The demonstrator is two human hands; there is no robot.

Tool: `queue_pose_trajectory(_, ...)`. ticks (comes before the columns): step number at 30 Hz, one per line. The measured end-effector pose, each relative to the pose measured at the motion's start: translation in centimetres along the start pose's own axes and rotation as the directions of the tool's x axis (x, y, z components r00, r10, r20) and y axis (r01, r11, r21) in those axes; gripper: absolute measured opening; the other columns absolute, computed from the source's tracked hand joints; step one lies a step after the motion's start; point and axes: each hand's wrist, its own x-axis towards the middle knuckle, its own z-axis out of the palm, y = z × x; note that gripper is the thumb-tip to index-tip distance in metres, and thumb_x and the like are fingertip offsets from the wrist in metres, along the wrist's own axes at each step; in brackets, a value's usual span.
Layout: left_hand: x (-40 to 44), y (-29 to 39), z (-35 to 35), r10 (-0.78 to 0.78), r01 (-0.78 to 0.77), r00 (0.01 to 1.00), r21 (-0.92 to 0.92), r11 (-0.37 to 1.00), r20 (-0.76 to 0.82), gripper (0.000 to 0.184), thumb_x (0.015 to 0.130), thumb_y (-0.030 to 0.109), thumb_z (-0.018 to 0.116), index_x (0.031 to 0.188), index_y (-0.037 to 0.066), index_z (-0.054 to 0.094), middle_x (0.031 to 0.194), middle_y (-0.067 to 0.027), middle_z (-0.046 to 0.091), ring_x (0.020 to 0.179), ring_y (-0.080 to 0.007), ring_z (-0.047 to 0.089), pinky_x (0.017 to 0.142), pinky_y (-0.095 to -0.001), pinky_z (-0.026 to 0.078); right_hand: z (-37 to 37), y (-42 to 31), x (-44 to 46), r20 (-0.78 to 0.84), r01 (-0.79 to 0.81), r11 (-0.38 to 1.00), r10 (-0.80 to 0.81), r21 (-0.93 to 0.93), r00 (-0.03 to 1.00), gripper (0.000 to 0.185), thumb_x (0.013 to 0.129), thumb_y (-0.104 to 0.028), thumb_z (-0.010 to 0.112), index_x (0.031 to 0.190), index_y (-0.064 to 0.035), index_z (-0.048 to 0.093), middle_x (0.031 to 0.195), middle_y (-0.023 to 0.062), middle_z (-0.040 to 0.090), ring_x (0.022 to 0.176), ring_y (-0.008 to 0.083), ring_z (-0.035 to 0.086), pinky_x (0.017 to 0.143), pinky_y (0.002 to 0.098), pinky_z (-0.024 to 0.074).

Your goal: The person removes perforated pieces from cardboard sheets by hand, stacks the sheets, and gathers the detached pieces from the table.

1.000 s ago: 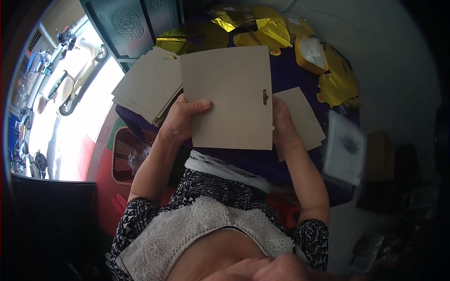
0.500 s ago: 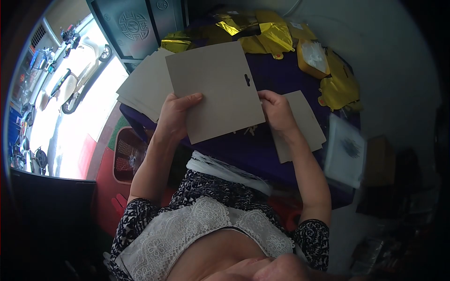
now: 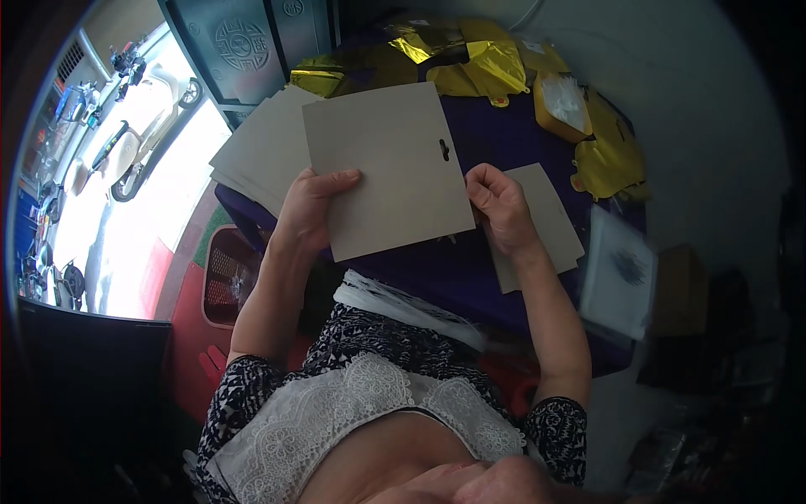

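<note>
My left hand grips the left edge of a square grey-beige cardboard hang card, thumb flat on top and fingers underneath. The card is tilted, with a dark slotted hang hole near its right edge. My right hand is closed at that edge, thumb and fingers curled together; whatever it pinches is hidden. Under my right wrist lies a stack of similar cards. More cards are fanned out at the left, behind my left hand. A bundle of white strips rests across my lap.
Shiny gold foil packets line the back of the purple-covered table. A yellow box holds white pieces. A clear plastic bag or sleeve hangs at the right edge. A red-brown basket stands lower left; scooters are outside.
My right hand has curled its fingers tighter and turned slightly at the card's right edge. The card has shifted slightly and covers more of the small pale bits beneath it.
</note>
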Motion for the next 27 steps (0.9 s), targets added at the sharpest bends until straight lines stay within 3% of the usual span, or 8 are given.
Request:
queue_pose_trajectory(8,-0.4,-0.1,0.6,-0.053,0.053,0.996,0.000,0.999,-0.078,0.035,0.086,0.002,0.062,0.118,-0.010,0.054,0.104,-0.0196,0.065,0.088,-0.0278,0.069,0.082,-0.0424,0.058,0.3,-0.2,-0.2,-0.021,0.163,0.954,-0.174,-0.250,0.985,0.019,0.102,-0.018,0.053,0.086,-0.0069,0.055,0.070,-0.0071,0.049,0.061,0.0012,0.041,0.054,0.0176,0.0342)
queue_pose_trajectory(13,-0.4,-0.3,0.5,-0.095,0.092,0.995,-0.058,0.994,-0.044,0.036,0.086,0.002,0.062,0.119,-0.010,0.053,0.106,-0.0190,0.064,0.090,-0.0287,0.069,0.083,-0.0430,0.058,1.0,-0.8,-0.4,-0.063,0.246,0.903,-0.285,-0.353,0.956,0.022,0.102,-0.019,0.052,0.085,-0.0054,0.054,0.071,-0.0061,0.049,0.063,0.0023,0.042,0.056,0.0188,0.0359)
queue_pose_trajectory(19,-1.0,-0.3,1.3,-0.168,0.158,0.981,-0.108,0.982,-0.095,0.038,0.086,0.002,0.061,0.122,-0.008,0.052,0.110,-0.0197,0.063,0.094,-0.0301,0.068,0.086,-0.0439,0.057,1.4,-1.1,-0.8,-0.017,0.405,0.803,-0.458,-0.437,0.889,0.021,0.103,-0.020,0.049,0.088,-0.0046,0.052,0.077,-0.0027,0.049,0.067,0.0049,0.044,0.060,0.0209,0.0389)
queue_pose_trajectory(25,-1.6,-0.2,1.5,-0.186,0.176,0.981,-0.164,0.971,-0.049,0.039,0.085,0.001,0.061,0.122,-0.007,0.051,0.110,-0.0188,0.063,0.096,-0.0303,0.067,0.088,-0.0445,0.056,1.4,-1.5,-0.9,0.073,0.603,0.601,-0.674,-0.524,0.735,0.022,0.104,-0.020,0.047,0.087,-0.0050,0.048,0.080,-0.0001,0.051,0.066,0.0069,0.045,0.060,0.0214,0.0392)
queue_pose_trajectory(27,-1.5,-0.5,1.2,-0.179,0.164,0.982,-0.209,0.964,-0.058,0.039,0.085,0.001,0.061,0.122,-0.007,0.051,0.109,-0.0186,0.063,0.095,-0.0300,0.067,0.087,-0.0443,0.056,2.0,-1.8,-0.9,-0.096,0.598,0.687,-0.686,-0.413,0.722,0.021,0.103,-0.018,0.047,0.088,-0.0043,0.049,0.080,0.0006,0.051,0.066,0.0071,0.045,0.060,0.0214,0.0394)
